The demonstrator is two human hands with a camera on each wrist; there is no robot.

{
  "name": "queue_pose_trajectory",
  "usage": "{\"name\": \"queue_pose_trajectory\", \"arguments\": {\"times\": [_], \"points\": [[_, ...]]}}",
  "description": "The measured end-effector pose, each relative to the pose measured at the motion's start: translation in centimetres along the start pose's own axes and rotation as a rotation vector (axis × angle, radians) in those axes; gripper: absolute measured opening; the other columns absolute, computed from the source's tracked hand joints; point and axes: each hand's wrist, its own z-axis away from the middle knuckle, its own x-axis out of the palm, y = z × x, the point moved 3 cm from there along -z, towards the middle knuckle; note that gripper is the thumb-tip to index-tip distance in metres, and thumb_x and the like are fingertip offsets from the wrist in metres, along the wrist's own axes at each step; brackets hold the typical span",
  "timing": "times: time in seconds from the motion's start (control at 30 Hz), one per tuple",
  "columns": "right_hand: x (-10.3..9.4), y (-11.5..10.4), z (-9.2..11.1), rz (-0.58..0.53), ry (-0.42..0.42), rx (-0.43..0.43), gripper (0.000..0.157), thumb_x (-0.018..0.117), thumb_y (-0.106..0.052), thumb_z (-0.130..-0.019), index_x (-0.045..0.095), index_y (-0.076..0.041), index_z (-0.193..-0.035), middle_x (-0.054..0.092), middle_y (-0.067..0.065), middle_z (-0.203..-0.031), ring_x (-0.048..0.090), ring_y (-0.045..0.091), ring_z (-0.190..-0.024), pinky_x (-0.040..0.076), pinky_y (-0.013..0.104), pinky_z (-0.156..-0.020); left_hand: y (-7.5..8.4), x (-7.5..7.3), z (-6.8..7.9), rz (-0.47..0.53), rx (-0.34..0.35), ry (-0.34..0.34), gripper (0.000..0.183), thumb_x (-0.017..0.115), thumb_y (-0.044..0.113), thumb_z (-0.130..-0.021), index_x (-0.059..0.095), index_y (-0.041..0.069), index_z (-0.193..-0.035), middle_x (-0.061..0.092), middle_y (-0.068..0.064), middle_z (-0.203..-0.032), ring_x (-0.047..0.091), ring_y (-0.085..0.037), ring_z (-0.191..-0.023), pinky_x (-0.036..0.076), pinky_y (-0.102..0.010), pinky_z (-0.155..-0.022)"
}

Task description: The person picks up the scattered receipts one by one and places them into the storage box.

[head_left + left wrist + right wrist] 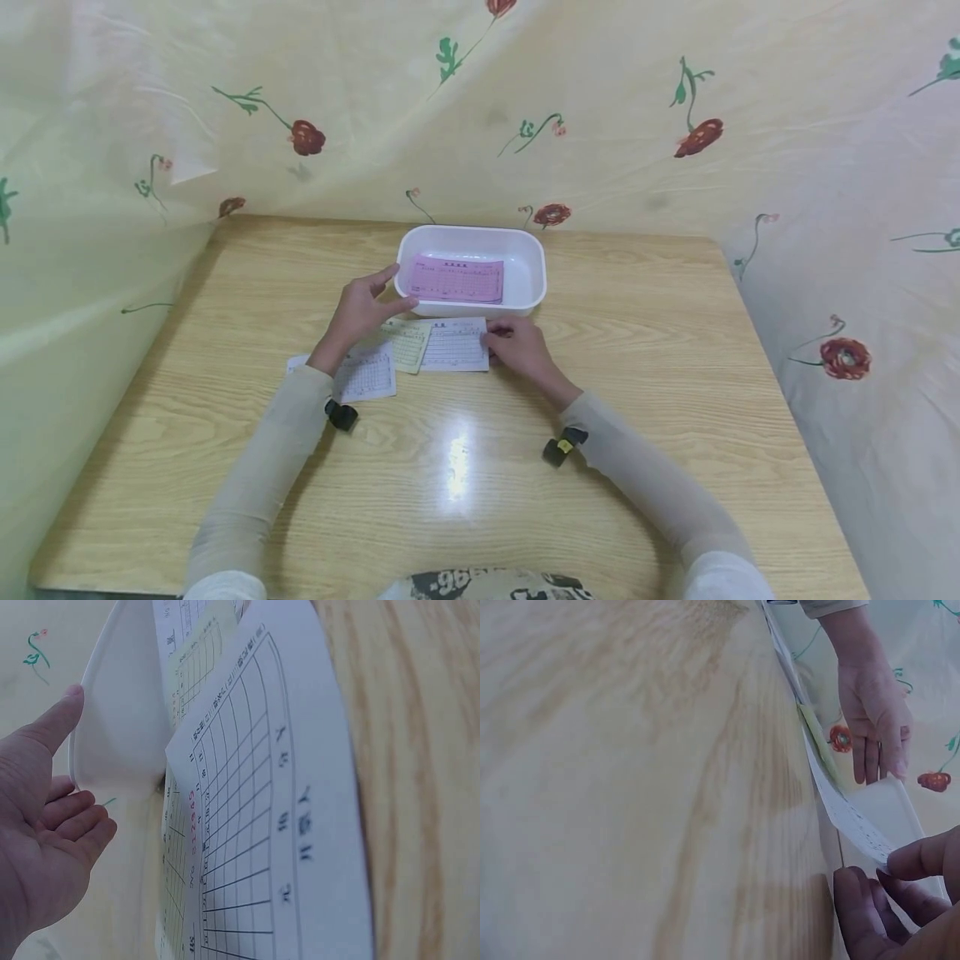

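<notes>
A white plastic tray (525, 275) holds a pink printed receipt slip (457, 281). My left hand (362, 310) rests at the tray's left end, thumb near the front rim and fingers loosely extended, as the right wrist view also shows. In front of the tray, my right hand (519, 346) pinches the right edge of a white receipt slip (851, 821) between thumb and index finger. Left of that slip lies a pale yellow receipt slip (408, 346), partly overlapping it. Another white slip (247, 802) lies under the left wrist, its left part hidden.
Everything stands on a wood-grain table (637, 350). A flower-printed sheet (600, 100) hangs behind the tray and along both sides. Each wrist wears a small black camera, such as the left one (342, 415).
</notes>
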Motion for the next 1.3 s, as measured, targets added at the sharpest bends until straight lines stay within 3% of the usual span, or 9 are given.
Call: {"name": "queue_pose_trajectory", "arguments": {"times": [0.17, 0.5, 0.77, 1.3], "points": [[-0.5, -0.2, 0.3, 0.018, 0.006, -0.011, 0.024, 0.067, -0.015, -0.097, 0.071, 0.000, -0.115, 0.075, 0.016, -0.106, 0.074, 0.022, -0.085, 0.064, 0.029, -0.070, 0.0, 0.1, 0.1, 0.000, 0.004, 0.007, 0.085, 0.083, 0.043, -0.086, 0.044, 0.010, -0.154, 0.038, -0.004, -0.162, 0.038, -0.034, -0.148, 0.037, -0.045, -0.121], [-1.9, -1.1, 1.2, 0.135, 0.099, -0.151, 0.018, 0.070, -0.011, -0.095, 0.074, -0.001, -0.110, 0.077, 0.012, -0.101, 0.075, 0.022, -0.089, 0.063, 0.030, -0.076, -0.2, 0.1, 0.1, -0.006, 0.023, 0.010, 0.084, 0.083, 0.040, -0.086, 0.044, 0.009, -0.154, 0.038, -0.005, -0.162, 0.038, -0.034, -0.148, 0.036, -0.045, -0.121], [-3.4, -1.5, 2.0, 0.076, 0.100, -0.175, 0.019, 0.068, -0.008, -0.097, 0.073, 0.002, -0.112, 0.076, 0.017, -0.102, 0.075, 0.026, -0.089, 0.064, 0.025, -0.070, -0.4, 0.1, 0.3, -0.009, 0.045, 0.017, 0.083, 0.083, 0.038, -0.087, 0.044, 0.009, -0.154, 0.037, -0.005, -0.162, 0.038, -0.035, -0.148, 0.037, -0.045, -0.121], [-7.1, -2.3, 3.6, 0.024, 0.175, -0.229, 0.019, 0.071, -0.007, -0.096, 0.074, 0.003, -0.111, 0.075, 0.018, -0.101, 0.075, 0.027, -0.087, 0.064, 0.027, -0.069, -0.8, 0.3, 0.3, -0.013, 0.039, 0.016, 0.083, 0.083, 0.042, -0.086, 0.045, 0.011, -0.153, 0.038, -0.003, -0.162, 0.037, -0.031, -0.149, 0.037, -0.044, -0.121]]}}
